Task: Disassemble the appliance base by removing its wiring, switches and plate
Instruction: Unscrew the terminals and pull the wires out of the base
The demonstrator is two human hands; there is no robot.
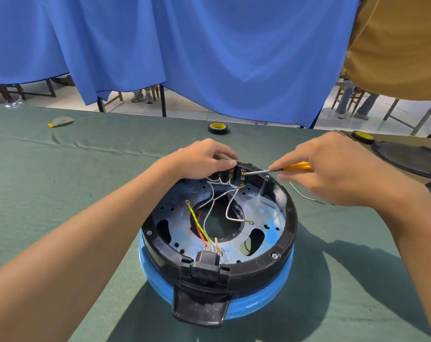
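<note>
The appliance base (287, 233), a black ring on a blue body, lies upside down on the green cloth. Inside it sits a metal plate (261, 215) with a round centre hole. White wires (210, 211) run from the switch block (236, 172) at the far rim, and a yellow-green wire (197, 220) and a red one lead to the black power socket (205, 264) at the near rim. My left hand (204, 159) grips the switch block on the far rim. My right hand (332, 169) holds a yellow-handled screwdriver (278, 169) with its tip at a switch terminal.
A loose white wire (305, 196) lies on the cloth under my right hand. A black tape roll (218, 128) stands behind the base, another (362, 137) at the right beside a black round cover (411, 159). A grey scrap (61, 121) lies far left. Blue curtain hangs behind the table.
</note>
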